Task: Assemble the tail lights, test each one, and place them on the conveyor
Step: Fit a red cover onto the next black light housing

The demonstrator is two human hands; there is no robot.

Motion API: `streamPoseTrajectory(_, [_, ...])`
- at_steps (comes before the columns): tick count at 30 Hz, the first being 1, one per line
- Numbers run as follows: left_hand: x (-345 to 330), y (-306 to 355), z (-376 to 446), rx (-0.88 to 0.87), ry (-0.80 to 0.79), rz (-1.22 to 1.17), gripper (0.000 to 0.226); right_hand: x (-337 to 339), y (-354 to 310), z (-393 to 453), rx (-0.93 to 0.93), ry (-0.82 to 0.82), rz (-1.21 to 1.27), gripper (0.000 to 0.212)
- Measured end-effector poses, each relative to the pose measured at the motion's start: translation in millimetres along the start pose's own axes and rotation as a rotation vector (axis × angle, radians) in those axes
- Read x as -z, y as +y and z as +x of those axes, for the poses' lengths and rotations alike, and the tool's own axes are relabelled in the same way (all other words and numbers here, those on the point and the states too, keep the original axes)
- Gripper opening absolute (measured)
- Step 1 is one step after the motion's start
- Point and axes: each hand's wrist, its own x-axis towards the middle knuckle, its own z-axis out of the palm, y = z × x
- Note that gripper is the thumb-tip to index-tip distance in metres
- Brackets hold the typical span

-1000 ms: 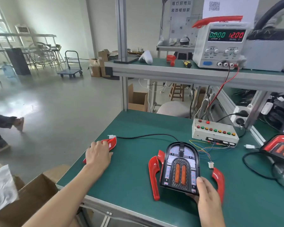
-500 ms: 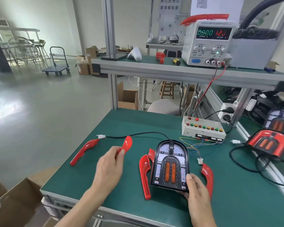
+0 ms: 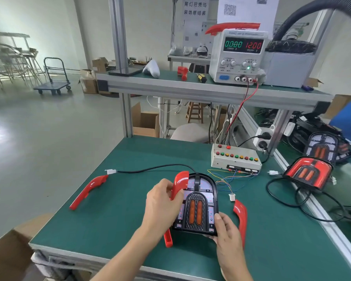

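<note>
A black tail light body (image 3: 199, 203) with two orange strips lies on the green table (image 3: 114, 216). My right hand (image 3: 226, 230) grips its lower right corner. My left hand (image 3: 162, 203) holds a curved red trim piece (image 3: 179, 182) against the body's upper left edge. Another red trim (image 3: 241, 216) lies to the right of the body, and the tip of one more (image 3: 168, 239) shows under my left wrist. A long red trim (image 3: 87, 190) lies far left. A black cable with a white connector (image 3: 111, 171) runs to the body.
A button test box (image 3: 235, 158) with coloured wires stands behind the body. A power supply (image 3: 238, 55) on the upper shelf reads 12.00. Two finished tail lights (image 3: 308, 173) and black cables lie at the right, past an aluminium rail.
My left hand picked up a red trim piece from the far left of the table and carried it right to the tail light body. My right hand stayed on the body.
</note>
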Motion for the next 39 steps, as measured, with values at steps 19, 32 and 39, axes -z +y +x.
streamPoseTrajectory(19, [-12,11,-6,-0.219,-0.02,0.5,0.03,1,3,-1,0.038,-0.037,-0.044,0.024])
streamPoseTrajectory(32, [-19,12,6,-0.228,-0.007,0.591,0.035,-1,2,-1,0.028,-0.042,-0.017,0.022])
streamPoseTrajectory(39, [-24,7,-3,-0.227,0.106,0.599,0.037,1,-4,-5,0.022,-0.048,-0.01,0.024])
